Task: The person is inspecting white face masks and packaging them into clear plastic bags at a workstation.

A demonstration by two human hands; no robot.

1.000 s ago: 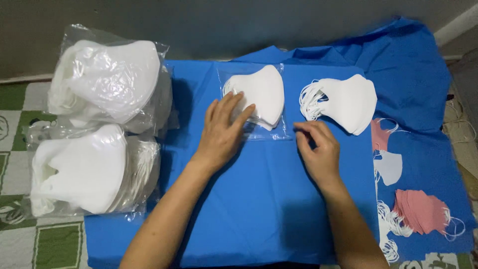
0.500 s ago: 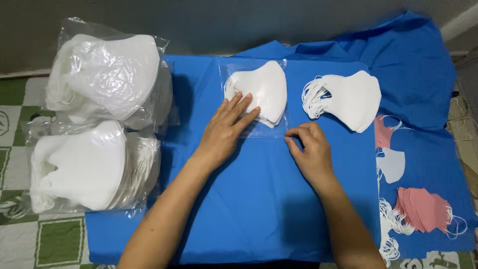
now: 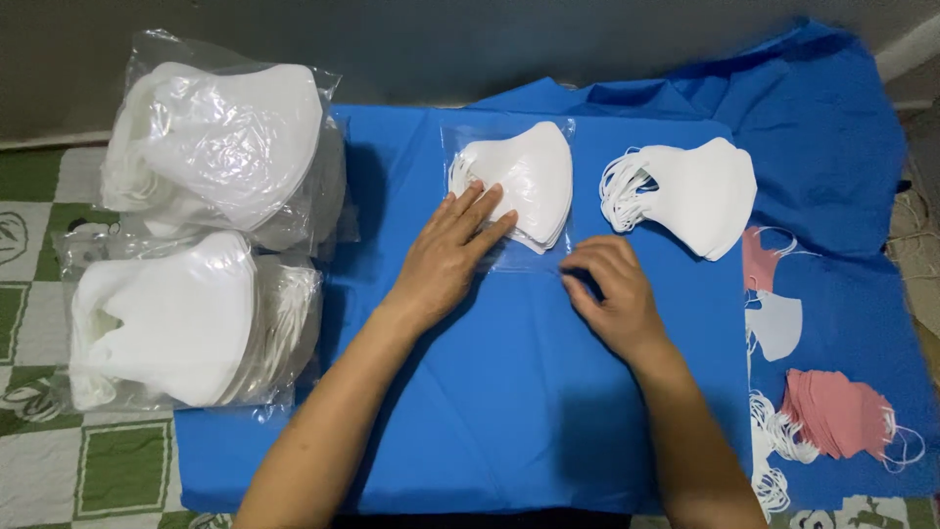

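A: What lies at your far left?
B: Two bagged stacks of white masks [image 3: 211, 235], beside the blue cloth [image 3: 509, 392].
A: And your left hand [image 3: 452, 247]?
B: Flat, fingers spread, pressing a clear pouch of white masks [image 3: 519, 181] at the middle.
A: Your right hand [image 3: 609, 294]?
B: Curled, pinching the pouch's near edge.
A: Further right?
B: A loose white mask pile [image 3: 690, 191], then pink masks [image 3: 837, 411] nearer.

1. A blue cloth [image 3: 509, 392] covers the middle and right of the frame, over a green-and-white checked floor covering [image 3: 59, 470] at lower left.
2. On the cloth: 1 clear bag of white masks [image 3: 519, 181] at upper centre, a loose white mask stack [image 3: 690, 196] right of it, pink masks [image 3: 837, 411] at lower right.
3. 2 bagged mask bundles [image 3: 206, 235] lie at left.
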